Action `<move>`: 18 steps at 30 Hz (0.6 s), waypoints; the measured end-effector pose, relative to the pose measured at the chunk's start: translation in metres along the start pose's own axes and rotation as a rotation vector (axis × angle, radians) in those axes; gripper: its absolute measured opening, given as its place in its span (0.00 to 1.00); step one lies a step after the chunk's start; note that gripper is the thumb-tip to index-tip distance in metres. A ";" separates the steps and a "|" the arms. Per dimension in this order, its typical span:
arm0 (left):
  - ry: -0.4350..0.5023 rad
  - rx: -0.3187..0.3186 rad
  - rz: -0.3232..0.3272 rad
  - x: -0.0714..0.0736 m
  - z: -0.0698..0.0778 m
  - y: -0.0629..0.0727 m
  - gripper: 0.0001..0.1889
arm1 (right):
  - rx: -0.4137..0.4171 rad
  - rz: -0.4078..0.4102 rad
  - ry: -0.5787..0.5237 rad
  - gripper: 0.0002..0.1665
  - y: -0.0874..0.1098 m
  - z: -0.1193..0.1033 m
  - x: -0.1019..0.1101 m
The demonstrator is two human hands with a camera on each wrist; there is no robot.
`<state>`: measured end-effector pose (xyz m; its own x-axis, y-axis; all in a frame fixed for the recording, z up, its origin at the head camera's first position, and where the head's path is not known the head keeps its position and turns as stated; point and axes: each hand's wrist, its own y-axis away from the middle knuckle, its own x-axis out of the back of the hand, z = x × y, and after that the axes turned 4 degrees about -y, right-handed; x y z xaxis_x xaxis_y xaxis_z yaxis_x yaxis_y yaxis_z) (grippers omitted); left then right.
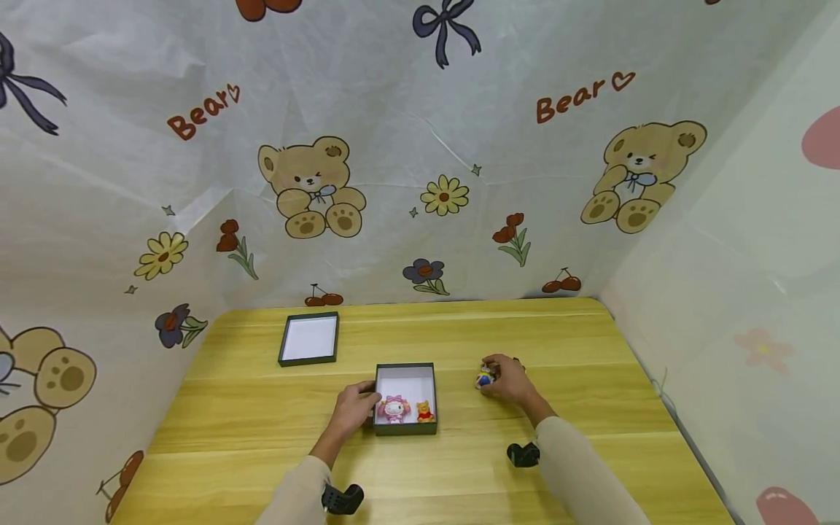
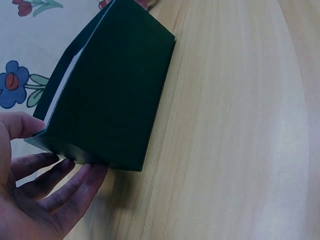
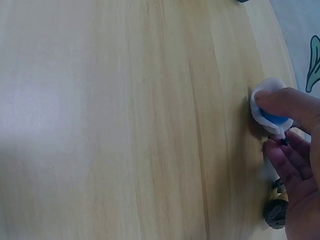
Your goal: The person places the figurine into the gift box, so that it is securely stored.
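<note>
In the head view a dark green box (image 1: 405, 429) with a white inside stands open on the table. A pink-hooded white kitten figurine (image 1: 394, 410) and a small yellow bear figurine in red (image 1: 424, 412) sit inside along its near wall. My left hand (image 1: 354, 407) grips the box's left side, thumb at the rim and fingers against the outer wall (image 2: 107, 100). Right of the box, my right hand (image 1: 508, 379) pinches a small white-and-blue figurine (image 1: 484, 378) between thumb and fingers. In the right wrist view the thumb covers part of its white-and-blue body (image 3: 275, 119).
A dark-edged lid with a white inside (image 1: 308, 339) lies at the back left of the wooden table (image 1: 459, 474). Another small figure with a dark round part (image 3: 276, 214) lies beside my right hand, partly hidden. A bear-print sheet (image 1: 394, 146) rises behind the table.
</note>
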<state>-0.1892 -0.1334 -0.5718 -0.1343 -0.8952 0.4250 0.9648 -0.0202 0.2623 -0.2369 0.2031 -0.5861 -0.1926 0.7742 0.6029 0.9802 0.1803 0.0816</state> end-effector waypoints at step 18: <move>-0.022 0.004 0.009 -0.001 0.001 0.001 0.24 | 0.087 0.001 -0.076 0.26 0.001 -0.005 -0.006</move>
<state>-0.1888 -0.1323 -0.5710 -0.1304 -0.8853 0.4463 0.9652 -0.0103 0.2614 -0.2346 0.1955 -0.5856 -0.1982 0.8178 0.5404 0.9733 0.2292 0.0101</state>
